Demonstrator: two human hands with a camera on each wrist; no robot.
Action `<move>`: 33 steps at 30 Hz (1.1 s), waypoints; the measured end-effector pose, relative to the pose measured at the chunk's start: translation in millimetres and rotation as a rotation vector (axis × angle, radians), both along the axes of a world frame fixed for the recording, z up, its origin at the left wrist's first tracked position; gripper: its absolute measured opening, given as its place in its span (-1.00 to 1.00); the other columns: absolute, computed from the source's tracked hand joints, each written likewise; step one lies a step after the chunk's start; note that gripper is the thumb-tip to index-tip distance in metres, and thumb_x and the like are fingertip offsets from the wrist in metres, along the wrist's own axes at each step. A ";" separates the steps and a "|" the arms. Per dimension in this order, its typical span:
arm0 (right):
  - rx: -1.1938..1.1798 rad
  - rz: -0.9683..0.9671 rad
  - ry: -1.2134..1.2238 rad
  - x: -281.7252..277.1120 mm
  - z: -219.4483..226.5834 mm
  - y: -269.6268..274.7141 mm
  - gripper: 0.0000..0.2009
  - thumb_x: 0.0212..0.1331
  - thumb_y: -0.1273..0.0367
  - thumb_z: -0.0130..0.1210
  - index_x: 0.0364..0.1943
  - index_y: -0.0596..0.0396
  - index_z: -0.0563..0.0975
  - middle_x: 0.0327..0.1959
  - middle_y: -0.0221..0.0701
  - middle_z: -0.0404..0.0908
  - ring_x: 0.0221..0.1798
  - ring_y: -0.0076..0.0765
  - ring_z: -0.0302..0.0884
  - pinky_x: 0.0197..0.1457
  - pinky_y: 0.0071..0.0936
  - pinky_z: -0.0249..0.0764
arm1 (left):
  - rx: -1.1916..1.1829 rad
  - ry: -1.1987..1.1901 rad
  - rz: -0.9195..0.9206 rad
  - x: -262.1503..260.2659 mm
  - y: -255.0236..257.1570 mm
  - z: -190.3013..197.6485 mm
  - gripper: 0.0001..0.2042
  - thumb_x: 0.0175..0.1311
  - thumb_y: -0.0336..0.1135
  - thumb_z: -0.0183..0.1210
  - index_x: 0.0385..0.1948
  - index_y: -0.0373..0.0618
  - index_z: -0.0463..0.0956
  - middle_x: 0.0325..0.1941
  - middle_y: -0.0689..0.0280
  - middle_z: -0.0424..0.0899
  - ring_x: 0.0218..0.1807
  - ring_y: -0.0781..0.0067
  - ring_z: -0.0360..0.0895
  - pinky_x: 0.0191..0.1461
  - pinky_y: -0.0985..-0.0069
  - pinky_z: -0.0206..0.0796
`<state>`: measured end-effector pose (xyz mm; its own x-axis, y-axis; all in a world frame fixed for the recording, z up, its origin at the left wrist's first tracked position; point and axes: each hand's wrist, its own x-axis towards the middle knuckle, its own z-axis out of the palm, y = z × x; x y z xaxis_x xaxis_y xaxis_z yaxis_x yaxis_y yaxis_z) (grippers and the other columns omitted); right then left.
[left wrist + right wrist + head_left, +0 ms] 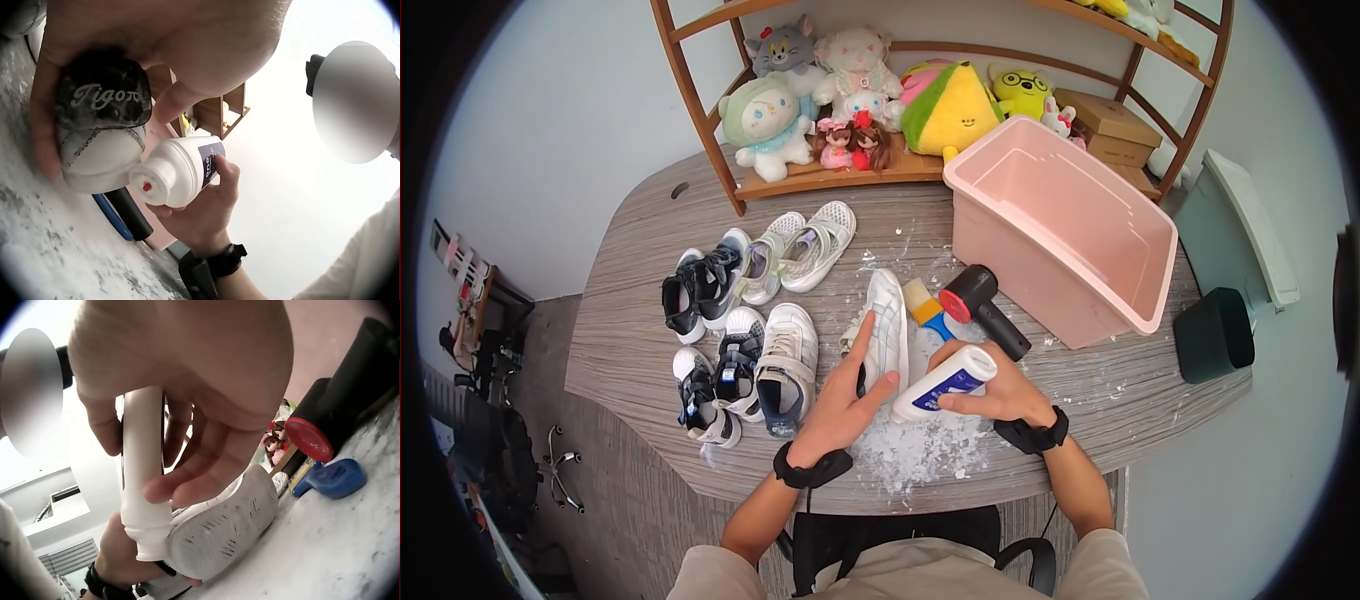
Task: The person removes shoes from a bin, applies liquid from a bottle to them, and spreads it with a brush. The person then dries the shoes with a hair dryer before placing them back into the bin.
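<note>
A white shoe (887,310) lies on the table, its toe pointing away from me. My left hand (840,405) holds it near the heel, fingers along one side and thumb towards the other. In the left wrist view, its dark heel tab with pale lettering (105,97) shows above the white sole edge. My right hand (1012,393) grips a white squeeze bottle (972,362) with a blue label. The bottle is tipped over, and its nozzle (148,187), with a red spot at the tip, points down close to the shoe's heel. White flakes (925,455) are scattered beneath.
Several other shoes (785,340) stand in two rows at left. Beyond my right hand lie a blue-handled brush (920,303) and a black hair dryer-like tool (990,315). Behind are a pink bin (1040,260) and a shelf of plush toys (945,105); a dark green container (1215,335) is at right.
</note>
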<state>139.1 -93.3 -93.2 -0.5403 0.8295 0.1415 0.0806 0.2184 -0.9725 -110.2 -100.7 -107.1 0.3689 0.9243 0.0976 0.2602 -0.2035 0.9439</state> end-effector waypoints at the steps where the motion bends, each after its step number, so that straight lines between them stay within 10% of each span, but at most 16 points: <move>1: 0.008 -0.009 -0.002 -1.1 1.5 -1.2 -0.66 0.02 0.39 0.39 -0.12 0.18 0.58 -0.25 -0.37 0.67 -0.22 -0.51 0.57 -0.09 -0.51 0.48 | 0.057 0.042 0.011 0.1 -0.4 -2.0 -0.20 0.38 -0.32 0.16 0.55 -0.21 -0.14 0.49 -0.22 0.23 0.53 -0.02 0.21 0.53 0.34 -0.03; 10: -0.197 -0.395 0.243 4.1 -10.9 6.3 -0.66 0.21 0.34 0.32 -0.02 0.24 0.54 -0.19 -0.31 0.70 -0.21 -0.57 0.66 -0.34 -0.60 0.60 | -0.055 0.017 0.002 2.3 -4.9 5.5 -0.23 0.26 -0.57 0.19 0.53 -0.16 0.03 0.51 -0.03 0.29 0.49 0.24 0.27 0.51 0.42 0.02; 18: -0.016 -0.610 0.263 3.3 -11.6 14.2 -0.68 0.32 0.20 0.22 -0.12 0.23 0.59 -0.29 -0.38 0.69 -0.30 -0.56 0.63 -0.26 -0.56 0.53 | 0.119 0.213 0.073 3.7 -8.4 10.3 -0.32 0.06 -0.61 0.16 0.36 -0.03 0.41 0.20 -0.06 0.61 0.32 0.05 0.47 0.54 0.23 -0.02; 23: -0.287 -0.420 -0.088 11.5 -13.4 15.2 -0.65 0.37 0.13 0.15 -0.17 0.20 0.64 -0.23 -0.38 0.68 -0.12 -0.62 0.59 -0.04 -0.55 0.49 | 0.211 0.270 0.170 -0.1 -5.4 7.7 -0.36 -0.07 -0.61 0.13 0.22 0.00 0.57 0.09 -0.03 0.68 0.22 0.02 0.53 0.56 0.08 -0.06; 33: -0.391 -0.097 0.765 17.7 -18.6 21.7 -0.45 0.44 0.04 -0.01 0.16 0.33 0.49 0.31 -0.10 0.48 0.31 -0.13 0.49 0.43 -0.21 0.35 | 0.420 0.254 0.055 -2.3 -5.5 4.7 -0.50 -0.17 -0.69 0.12 -0.28 0.22 0.81 -0.12 0.38 0.80 0.05 0.38 0.57 0.58 -0.08 -0.26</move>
